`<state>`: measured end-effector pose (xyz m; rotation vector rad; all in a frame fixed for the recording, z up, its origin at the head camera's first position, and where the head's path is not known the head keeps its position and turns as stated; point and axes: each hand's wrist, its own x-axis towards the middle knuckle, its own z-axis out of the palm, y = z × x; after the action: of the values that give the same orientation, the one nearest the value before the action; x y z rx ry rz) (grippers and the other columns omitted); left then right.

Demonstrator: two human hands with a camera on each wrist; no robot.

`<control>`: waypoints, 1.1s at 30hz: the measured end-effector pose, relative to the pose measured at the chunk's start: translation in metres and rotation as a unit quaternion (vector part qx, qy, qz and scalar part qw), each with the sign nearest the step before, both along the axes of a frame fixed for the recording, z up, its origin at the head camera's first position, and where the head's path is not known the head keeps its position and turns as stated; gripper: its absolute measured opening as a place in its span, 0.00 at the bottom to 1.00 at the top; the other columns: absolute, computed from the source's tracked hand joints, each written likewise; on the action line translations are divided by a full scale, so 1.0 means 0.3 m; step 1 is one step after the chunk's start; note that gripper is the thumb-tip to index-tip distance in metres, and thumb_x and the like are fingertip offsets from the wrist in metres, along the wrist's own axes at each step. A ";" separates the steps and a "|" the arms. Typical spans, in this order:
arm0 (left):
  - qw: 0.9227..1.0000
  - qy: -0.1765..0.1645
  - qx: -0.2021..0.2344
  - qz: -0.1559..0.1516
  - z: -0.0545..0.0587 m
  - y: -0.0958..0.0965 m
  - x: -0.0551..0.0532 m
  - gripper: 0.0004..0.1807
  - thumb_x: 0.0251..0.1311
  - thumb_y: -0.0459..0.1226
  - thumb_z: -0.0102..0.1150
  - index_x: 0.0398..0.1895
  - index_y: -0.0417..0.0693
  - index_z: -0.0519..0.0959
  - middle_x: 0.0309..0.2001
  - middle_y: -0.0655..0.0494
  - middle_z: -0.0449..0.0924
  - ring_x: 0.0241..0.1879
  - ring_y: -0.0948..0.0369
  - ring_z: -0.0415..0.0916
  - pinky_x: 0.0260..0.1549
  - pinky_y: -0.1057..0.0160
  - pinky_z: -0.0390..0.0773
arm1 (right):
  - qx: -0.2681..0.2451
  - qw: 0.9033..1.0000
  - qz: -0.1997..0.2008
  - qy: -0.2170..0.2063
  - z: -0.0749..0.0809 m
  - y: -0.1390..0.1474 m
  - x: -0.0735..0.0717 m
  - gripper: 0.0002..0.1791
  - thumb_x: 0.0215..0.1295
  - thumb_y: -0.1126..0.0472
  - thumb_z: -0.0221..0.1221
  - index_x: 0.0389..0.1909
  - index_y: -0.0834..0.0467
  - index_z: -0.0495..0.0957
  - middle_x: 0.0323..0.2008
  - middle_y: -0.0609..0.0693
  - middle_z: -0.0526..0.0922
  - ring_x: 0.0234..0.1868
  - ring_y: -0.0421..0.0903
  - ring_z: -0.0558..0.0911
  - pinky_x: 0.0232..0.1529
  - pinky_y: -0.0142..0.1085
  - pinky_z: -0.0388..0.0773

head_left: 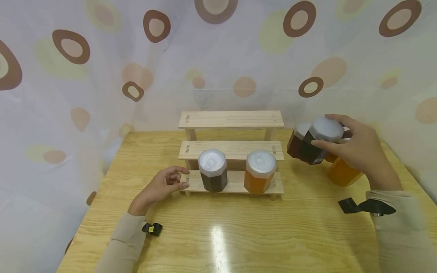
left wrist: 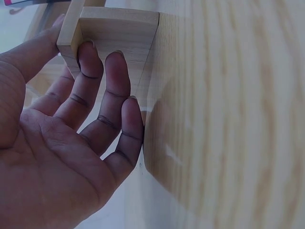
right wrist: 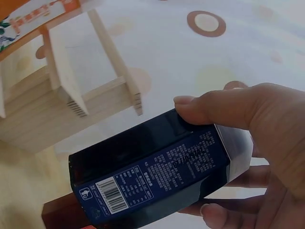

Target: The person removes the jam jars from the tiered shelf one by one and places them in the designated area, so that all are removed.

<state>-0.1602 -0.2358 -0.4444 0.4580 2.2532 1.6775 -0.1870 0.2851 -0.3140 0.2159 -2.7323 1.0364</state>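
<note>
My right hand (head_left: 365, 146) grips a dark eight-sided jar (head_left: 310, 149) with a white lid, thumb on one side and fingers on the other. Tilted in the right wrist view, this jar (right wrist: 143, 171) shows a navy label with a barcode. My left hand (head_left: 162, 186) holds the left end of the lowest board of a three-step wooden rack (head_left: 232, 151); the left wrist view has its thumb and fingers around the board end (left wrist: 69, 38). On that lowest step stand a dark jar (head_left: 214, 180) and an orange jar (head_left: 257, 182), both white-lidded.
A reddish-brown jar (head_left: 294, 146) is just left of the held jar, partly behind it. An orange jar (head_left: 343, 172) stands beneath the right hand, partly hidden. The wooden table (head_left: 273, 235) meets a patterned curtain (head_left: 222, 57) behind the rack.
</note>
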 end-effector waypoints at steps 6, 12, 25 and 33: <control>1.000 0.001 0.002 -0.001 -0.006 -0.006 0.006 0.21 0.68 0.29 0.65 0.62 0.35 0.74 0.31 0.49 0.80 0.27 0.63 0.69 0.31 0.67 0.68 | 0.012 0.999 0.026 0.017 -0.082 0.003 -0.012 0.42 0.55 0.55 0.79 0.69 0.60 0.73 0.57 0.68 0.76 0.40 0.60 0.79 0.33 0.18 0.68; 1.000 0.001 0.002 0.002 -0.011 -0.010 0.005 0.21 0.69 0.30 0.65 0.63 0.36 0.74 0.31 0.49 0.79 0.27 0.64 0.68 0.30 0.67 0.67 | 0.014 0.999 0.043 0.015 -0.132 0.001 -0.012 0.42 0.55 0.57 0.79 0.69 0.61 0.72 0.55 0.68 0.76 0.41 0.59 0.77 0.35 0.21 0.67; 1.000 0.008 0.001 0.000 -0.010 -0.011 0.008 0.21 0.68 0.29 0.65 0.62 0.34 0.74 0.30 0.50 0.79 0.28 0.64 0.69 0.31 0.67 0.68 | 0.022 0.999 0.040 -0.028 -0.209 -0.003 -0.010 0.45 0.56 0.52 0.79 0.71 0.63 0.69 0.60 0.67 0.72 0.51 0.64 0.75 0.46 0.55 0.71; 1.000 0.009 0.001 0.000 -0.004 -0.002 0.004 0.21 0.68 0.29 0.65 0.62 0.35 0.74 0.30 0.51 0.79 0.28 0.63 0.70 0.31 0.67 0.68 | 0.029 0.999 0.039 -0.012 -0.211 -0.004 -0.004 0.44 0.56 0.54 0.79 0.69 0.64 0.69 0.58 0.66 0.74 0.48 0.63 0.74 0.44 0.53 0.70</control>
<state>-0.1589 -0.2363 -0.4455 0.4766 2.2649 1.6818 -0.1882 0.2838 -0.3774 0.3242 -2.7991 0.9858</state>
